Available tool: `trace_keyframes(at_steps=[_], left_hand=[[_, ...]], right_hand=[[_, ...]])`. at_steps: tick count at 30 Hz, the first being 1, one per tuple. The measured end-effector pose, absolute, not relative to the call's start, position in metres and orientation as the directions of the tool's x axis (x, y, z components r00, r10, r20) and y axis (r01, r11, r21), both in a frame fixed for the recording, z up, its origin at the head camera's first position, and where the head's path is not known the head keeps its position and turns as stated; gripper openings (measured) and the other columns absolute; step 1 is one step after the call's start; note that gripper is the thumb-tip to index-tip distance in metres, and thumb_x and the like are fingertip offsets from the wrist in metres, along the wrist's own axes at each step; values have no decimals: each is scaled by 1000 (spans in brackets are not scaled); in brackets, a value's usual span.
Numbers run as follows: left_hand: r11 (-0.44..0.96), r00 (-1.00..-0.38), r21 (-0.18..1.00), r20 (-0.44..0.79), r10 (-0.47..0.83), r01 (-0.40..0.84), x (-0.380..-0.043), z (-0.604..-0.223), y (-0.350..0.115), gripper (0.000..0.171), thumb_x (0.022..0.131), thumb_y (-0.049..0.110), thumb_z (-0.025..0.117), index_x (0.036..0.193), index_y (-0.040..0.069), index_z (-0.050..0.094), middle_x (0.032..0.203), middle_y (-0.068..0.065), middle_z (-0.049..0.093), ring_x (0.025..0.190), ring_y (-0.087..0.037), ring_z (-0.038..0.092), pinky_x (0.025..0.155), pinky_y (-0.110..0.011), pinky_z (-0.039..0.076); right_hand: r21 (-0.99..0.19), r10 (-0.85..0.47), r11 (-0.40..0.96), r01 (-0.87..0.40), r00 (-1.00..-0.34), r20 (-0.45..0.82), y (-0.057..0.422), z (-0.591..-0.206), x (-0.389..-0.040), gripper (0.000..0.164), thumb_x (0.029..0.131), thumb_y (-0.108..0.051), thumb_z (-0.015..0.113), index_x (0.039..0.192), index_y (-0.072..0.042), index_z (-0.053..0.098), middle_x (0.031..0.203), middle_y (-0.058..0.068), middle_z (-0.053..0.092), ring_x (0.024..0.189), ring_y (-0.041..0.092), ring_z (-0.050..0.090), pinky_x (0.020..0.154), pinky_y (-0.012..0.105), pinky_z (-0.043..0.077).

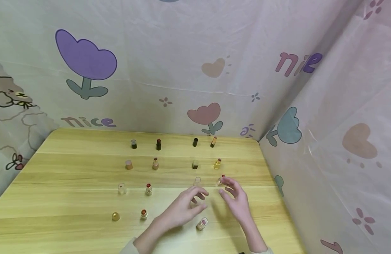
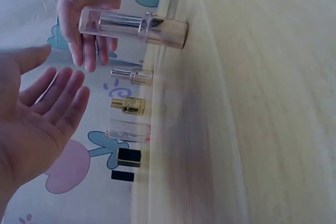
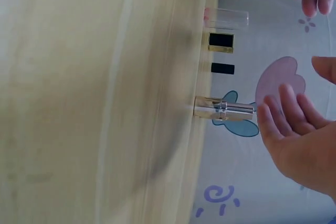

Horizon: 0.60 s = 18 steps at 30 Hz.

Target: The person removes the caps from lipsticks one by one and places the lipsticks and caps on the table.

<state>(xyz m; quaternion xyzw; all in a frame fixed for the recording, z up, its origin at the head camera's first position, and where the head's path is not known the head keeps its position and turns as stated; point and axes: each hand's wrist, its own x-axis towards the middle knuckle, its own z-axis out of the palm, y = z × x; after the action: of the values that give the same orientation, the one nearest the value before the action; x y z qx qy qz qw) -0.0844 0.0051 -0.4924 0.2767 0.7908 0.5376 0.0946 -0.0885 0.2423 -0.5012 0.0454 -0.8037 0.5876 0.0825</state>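
My right hand [image 1: 236, 201] hovers beside an uncapped lipstick [image 1: 219, 181] with a clear and gold base, fingers loosely bent and holding nothing. That lipstick [image 3: 223, 109] stands upright in the right wrist view, close to the fingertips. My left hand [image 1: 185, 208] hangs over the table with relaxed fingers, its palm [image 2: 31, 135] bare in the left wrist view. Just beyond it stands a clear lipstick cap [image 1: 197, 182], partly hidden by the hand in the head view. A lipstick under a clear cap [image 1: 202, 224] stands nearest me, between my forearms.
On the wooden table [image 1: 71, 169], uncapped lipsticks and their caps stand in rows. Left are a gold round cap [image 1: 116, 216], a clear cap [image 1: 122, 188] and lipsticks [image 1: 144, 214]. Behind are a black cap [image 1: 195, 142] and a gold lipstick [image 1: 217, 163]. Printed curtains [image 1: 144, 63] surround the table.
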Motion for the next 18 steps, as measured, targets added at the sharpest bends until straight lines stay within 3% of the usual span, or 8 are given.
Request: trace_keyframes(at_steps=[4,7,11,18], left_hand=[[279,-780,898,103,617,339,-81,-492,4,41,99,34,72,135,17,61,132,-3,66,115,-26,66,99,-33,58],[280,-741,889,92,665,362,-80,-492,4,44,97,34,74,135,17,62,135,2,65,119,-19,64,101,-32,57],[277,-690,872,91,718,404,-80,-492,4,44,94,26,79,134,13,64,134,4,65,122,-11,61,103,-29,56],[294,-636,832,90,766,470,-80,-492,6,34,91,18,81,123,16,70,122,13,69,114,-4,62,101,-25,55]], right_hand=[[-935,-65,327,-139,-990,124,246,-501,-82,46,93,0,73,137,0,59,130,12,69,125,32,62,111,43,52],[-927,-144,363,-99,-988,49,250,-501,-80,43,95,-5,73,137,-1,61,129,7,70,122,29,64,111,37,52],[-906,-236,416,-76,-971,-27,254,-505,-79,40,99,-8,69,137,1,60,128,7,71,120,28,65,109,30,52],[-895,-300,435,-102,-953,-37,258,-512,-79,39,101,-11,66,137,3,59,125,12,71,116,29,67,105,26,53]])
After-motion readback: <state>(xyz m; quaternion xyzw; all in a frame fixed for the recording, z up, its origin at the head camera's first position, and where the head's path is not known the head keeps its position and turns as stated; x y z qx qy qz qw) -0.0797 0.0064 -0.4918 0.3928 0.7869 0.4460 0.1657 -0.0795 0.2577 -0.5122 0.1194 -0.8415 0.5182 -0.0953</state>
